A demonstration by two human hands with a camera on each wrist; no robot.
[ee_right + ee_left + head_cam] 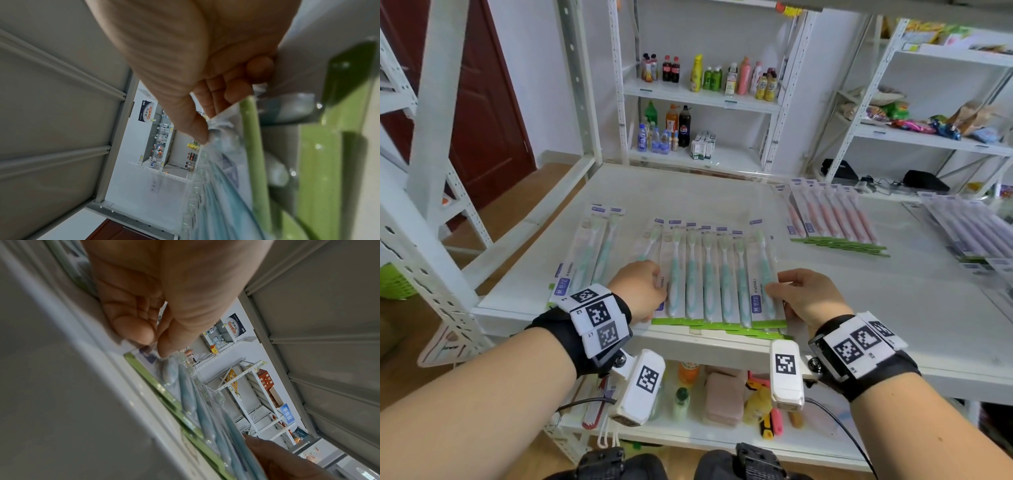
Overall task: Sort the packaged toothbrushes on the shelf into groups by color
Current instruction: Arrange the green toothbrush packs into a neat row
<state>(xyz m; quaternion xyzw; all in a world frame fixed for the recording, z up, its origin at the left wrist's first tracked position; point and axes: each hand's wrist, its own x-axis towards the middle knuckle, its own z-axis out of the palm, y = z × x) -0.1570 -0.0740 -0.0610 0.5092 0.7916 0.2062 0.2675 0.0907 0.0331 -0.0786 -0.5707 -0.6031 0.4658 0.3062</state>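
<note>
Both hands are down on the fan of green toothbrush packs (719, 277) at the front edge of the shelf (893, 308). Left hand (640, 291) sits at the fan's left edge, thumb and fingertip pinching the corner of the outermost pack, as the left wrist view shows. Right hand (804, 294) is at the right edge, thumb on top of the last pack and fingers curled under it, clamping the film.

Judging by this, the job now is squaring up the green group. Best way: squeeze inward evenly from both sides, keep the packs flat on the shelf, and line up the green bottom strips so none slides over the front lip. The film looks slippery and the packs overlap, so a slow push should stop them riding up.

Count time: seven green packs show in the fan between the hands, with more green strips peeking beneath, number unclear. Two more green packs (594, 246) lie just left, apart from the fan. Pink packs (832, 219), about seven, sit back right. Purple packs (969, 229) lie far right, too blurred to count
</note>
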